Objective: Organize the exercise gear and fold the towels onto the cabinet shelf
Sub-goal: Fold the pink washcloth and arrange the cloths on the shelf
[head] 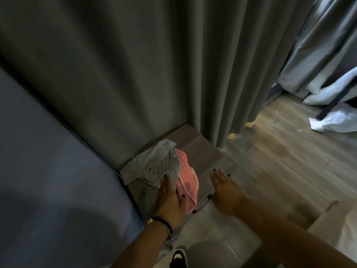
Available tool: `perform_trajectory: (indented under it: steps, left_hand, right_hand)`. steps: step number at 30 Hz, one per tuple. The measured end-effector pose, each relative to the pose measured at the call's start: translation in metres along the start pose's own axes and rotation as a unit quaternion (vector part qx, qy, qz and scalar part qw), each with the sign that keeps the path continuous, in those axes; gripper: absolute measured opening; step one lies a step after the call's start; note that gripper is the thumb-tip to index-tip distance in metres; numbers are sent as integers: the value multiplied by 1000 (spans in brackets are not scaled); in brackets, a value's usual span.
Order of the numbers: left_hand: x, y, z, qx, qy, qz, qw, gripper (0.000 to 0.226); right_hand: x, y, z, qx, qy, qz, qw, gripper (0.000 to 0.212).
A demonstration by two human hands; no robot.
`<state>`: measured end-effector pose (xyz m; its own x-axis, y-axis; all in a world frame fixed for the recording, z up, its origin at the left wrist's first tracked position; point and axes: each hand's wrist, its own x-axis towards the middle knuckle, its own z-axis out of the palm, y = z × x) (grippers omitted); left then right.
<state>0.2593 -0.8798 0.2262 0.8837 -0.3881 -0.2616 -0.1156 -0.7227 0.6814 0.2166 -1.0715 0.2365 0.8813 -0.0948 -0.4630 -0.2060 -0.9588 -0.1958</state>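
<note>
A grey ribbed towel (152, 165) lies crumpled on a low grey wooden cabinet top (201, 151), partly over a pink towel (188, 184). My left hand (171, 198) lies on both towels, fingers straight and spread, thumb toward the pink one. My right hand (225, 187) hovers at the cabinet's right front edge, fingers straight, holding nothing. Whether it touches the surface is unclear. No exercise gear is visible.
A dark grey curtain (135, 64) hangs behind the cabinet. A blue-grey upholstered surface (48, 171) fills the left. Wood-look floor (289, 161) extends right, with white bedding (336, 120) and lighter curtains (318, 45) at the far right. A black-and-white shoe (178, 257) is at the bottom.
</note>
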Motion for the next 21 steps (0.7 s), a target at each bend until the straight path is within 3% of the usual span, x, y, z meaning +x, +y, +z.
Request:
perform_trajectory:
  steps: [3, 9, 14, 19, 21]
  left_hand:
    - [28, -12, -1, 9, 44, -62, 997, 82]
    - [74, -22, 11, -6, 53, -94, 994, 82]
    - [101, -10, 37, 64, 61, -185, 979, 81]
    - [114, 20, 82, -110, 97, -311, 939, 71]
    - [113, 22, 108, -117, 87, -345, 927, 68]
  right_hand:
    - [33, 6, -5, -4, -26, -14, 1000, 76]
    - [90, 26, -13, 23, -59, -21, 998, 76]
    - [127, 48, -24, 24, -87, -57, 994, 74]
    - [149, 79, -23, 45, -120, -106, 986, 74]
    - [155, 93, -18, 63, -127, -117, 983, 73]
